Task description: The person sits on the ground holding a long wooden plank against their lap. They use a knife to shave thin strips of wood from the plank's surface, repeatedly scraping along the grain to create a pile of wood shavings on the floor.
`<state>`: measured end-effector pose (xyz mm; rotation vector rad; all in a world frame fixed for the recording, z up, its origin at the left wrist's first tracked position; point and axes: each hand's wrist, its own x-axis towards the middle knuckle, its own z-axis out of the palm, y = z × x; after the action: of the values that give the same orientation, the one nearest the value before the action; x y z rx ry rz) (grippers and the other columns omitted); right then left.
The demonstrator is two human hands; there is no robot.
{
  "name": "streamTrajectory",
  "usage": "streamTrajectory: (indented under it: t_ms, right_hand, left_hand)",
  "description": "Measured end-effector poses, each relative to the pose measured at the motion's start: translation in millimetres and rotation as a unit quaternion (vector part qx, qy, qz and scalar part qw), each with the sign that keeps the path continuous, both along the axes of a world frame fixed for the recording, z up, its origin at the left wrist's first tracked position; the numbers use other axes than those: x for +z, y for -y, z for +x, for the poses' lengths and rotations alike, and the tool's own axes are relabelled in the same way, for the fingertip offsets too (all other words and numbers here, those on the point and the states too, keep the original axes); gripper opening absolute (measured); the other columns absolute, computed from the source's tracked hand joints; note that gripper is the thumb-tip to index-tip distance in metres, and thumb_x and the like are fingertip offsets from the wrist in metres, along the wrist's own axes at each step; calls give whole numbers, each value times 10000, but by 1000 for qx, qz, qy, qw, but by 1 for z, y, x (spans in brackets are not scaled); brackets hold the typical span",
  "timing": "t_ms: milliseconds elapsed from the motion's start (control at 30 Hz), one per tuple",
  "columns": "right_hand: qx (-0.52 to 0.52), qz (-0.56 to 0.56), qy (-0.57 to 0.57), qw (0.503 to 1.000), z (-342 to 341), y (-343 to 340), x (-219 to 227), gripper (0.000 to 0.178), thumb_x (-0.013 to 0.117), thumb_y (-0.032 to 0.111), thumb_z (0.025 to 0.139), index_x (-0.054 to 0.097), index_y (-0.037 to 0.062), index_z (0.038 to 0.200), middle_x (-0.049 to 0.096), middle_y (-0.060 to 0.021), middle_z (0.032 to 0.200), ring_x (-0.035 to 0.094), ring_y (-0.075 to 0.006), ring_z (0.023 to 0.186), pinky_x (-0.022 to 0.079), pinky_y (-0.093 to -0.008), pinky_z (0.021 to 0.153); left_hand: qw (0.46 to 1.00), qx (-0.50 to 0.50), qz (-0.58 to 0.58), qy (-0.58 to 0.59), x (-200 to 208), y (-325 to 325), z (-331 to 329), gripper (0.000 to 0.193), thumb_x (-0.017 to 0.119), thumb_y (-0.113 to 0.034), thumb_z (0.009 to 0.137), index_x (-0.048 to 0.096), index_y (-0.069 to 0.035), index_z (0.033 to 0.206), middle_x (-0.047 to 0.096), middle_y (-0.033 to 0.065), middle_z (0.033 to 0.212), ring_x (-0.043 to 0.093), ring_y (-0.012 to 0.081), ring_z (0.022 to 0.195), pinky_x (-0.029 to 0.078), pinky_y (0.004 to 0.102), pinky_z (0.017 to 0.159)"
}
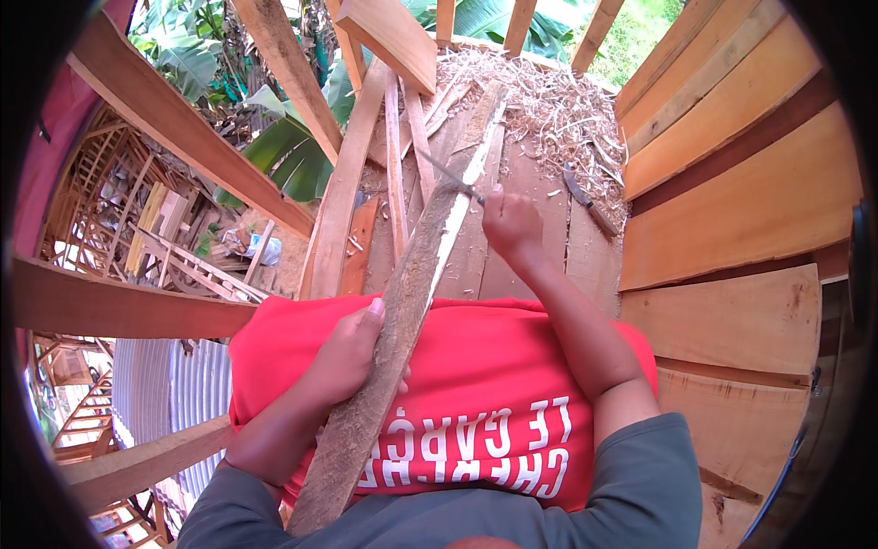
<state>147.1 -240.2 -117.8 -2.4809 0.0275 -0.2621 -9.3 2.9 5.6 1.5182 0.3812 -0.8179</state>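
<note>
A long rough-sawn wooden board (412,274) slants from my lap to the floor ahead, its right edge freshly cut and pale. My left hand (350,352) is closed round the board near my lap, thumb along the top and fingertips showing at the far edge. In my right hand (512,222) is the handle of a knife, whose thin dark blade (439,169) lies across the board, pointing up and left. The handle is mostly hidden by the fist. A red cloth (512,366) with white print spreads under the board over my lap.
Wood shavings (558,101) heap at the far end of the plank floor (530,238). A second knife (585,201) with a curved blade lies right of my hand. Board walls (732,229) rise on the right; open framing beams (174,119) stand left, with a drop beyond.
</note>
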Motion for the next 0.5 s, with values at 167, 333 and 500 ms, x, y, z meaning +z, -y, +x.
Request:
streamTrajectory:
  t_ms: [167, 333, 500]
  right_hand:
    - [-19, -42, 43, 998, 21, 26, 2, 504, 412, 313, 951, 668, 1, 650, 619, -264, 627, 633, -478, 624, 526, -563, 712]
    - [74, -34, 60, 995, 0, 7, -3, 510, 423, 292, 943, 652, 3, 592, 616, -250, 605, 646, -443, 616, 528, -543, 651]
    - [52, -24, 75, 995, -3, 3, -9, 519, 417, 286, 950, 660, -8, 597, 620, -247, 602, 641, -436, 581, 533, -540, 634]
  left_hand:
    - [1000, -11, -19, -23, 1, 3, 0, 589, 257, -485, 1083, 554, 21, 1129, 655, 140, 744, 687, 235, 594, 570, 332, 562]
    - [999, -14, -29, -7, -6, 0, 3, 579, 256, -478, 1084, 548, 20, 1120, 655, 136, 748, 683, 227, 594, 561, 335, 564]
    - [1000, -6, -12, -11, -1, 2, 1, 585, 252, -480, 1085, 546, 22, 1147, 657, 138, 748, 687, 232, 600, 566, 334, 578]
